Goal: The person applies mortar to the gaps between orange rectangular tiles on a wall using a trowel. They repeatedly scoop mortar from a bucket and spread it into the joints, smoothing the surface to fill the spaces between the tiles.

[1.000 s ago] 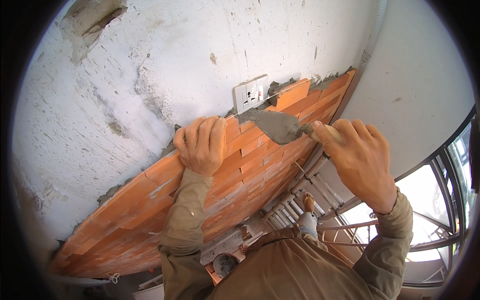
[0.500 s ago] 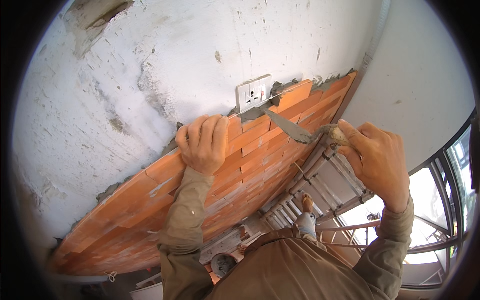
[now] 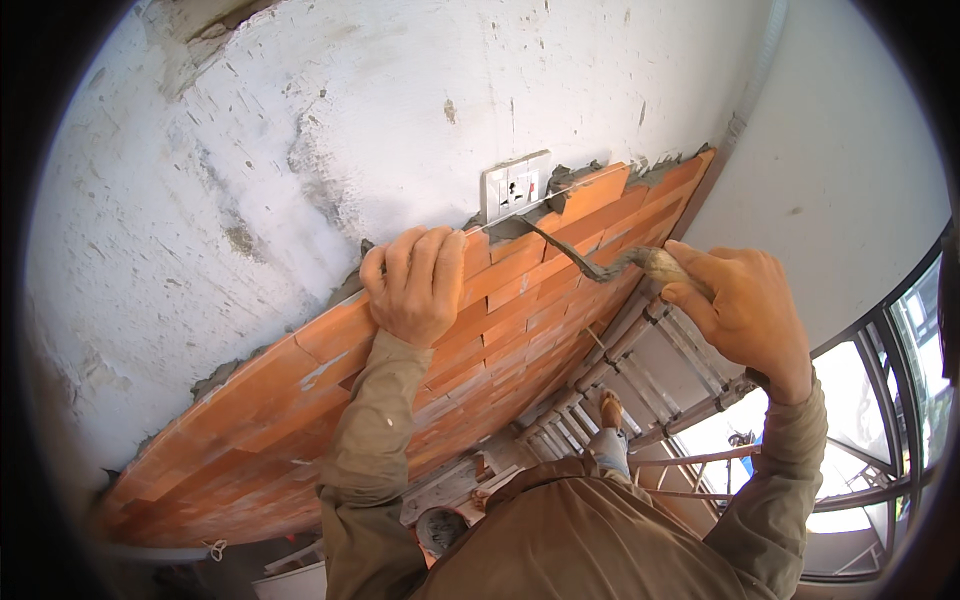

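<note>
My left hand lies on the top row of orange brick tiles, its fingers bent together over the upper edge. A trowel is in my right hand, gripped by its mortar-smeared handle between thumb and fingers. Its blade shows nearly edge-on. The tip touches the grey mortar in the gap just below a white wall socket. Right of that gap, one tile stands higher than the row, with mortar along its left side. A thin string runs along the tiles' top edge.
Rough white wall rises above the tiles. A metal ladder-like frame stands below on the right, with my foot on it. A bucket sits far below. Windows are at the right.
The trowel blade has turned from showing its flat face to nearly edge-on, its tip at the mortar under the socket. My left hand keeps its place on the tiles.
</note>
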Tool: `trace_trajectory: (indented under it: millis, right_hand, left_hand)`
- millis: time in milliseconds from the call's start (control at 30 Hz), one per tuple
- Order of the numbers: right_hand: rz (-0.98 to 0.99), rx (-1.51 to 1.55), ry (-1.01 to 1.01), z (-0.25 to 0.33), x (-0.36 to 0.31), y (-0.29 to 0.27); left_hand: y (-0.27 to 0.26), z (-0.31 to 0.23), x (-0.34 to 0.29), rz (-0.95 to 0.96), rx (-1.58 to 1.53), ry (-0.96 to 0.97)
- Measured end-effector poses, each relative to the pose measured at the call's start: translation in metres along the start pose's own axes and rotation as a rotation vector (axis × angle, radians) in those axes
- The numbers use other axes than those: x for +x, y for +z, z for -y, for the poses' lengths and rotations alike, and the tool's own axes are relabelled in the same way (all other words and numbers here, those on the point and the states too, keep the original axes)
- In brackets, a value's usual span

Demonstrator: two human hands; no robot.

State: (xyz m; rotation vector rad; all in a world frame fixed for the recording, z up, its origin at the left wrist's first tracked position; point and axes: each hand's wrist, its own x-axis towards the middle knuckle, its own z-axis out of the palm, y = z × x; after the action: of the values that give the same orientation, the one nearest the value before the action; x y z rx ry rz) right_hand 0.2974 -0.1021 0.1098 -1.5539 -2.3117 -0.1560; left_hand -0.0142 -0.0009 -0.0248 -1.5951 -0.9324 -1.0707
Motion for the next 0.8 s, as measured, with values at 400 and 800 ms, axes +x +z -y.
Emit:
trace_trajectory:
  millis: [400,800]
  right_hand:
    - [0.198,0.891,0.510,-0.053,-0.043,0.074]
    - [0.314,1.053,0.460,-0.033,-0.038,0.086]
  left_hand:
    - [0.000,0.000,0.000,-0.007,-0.015,0.005]
    - [0.000,0.001,-0.001,0.003,0.028,0.021]
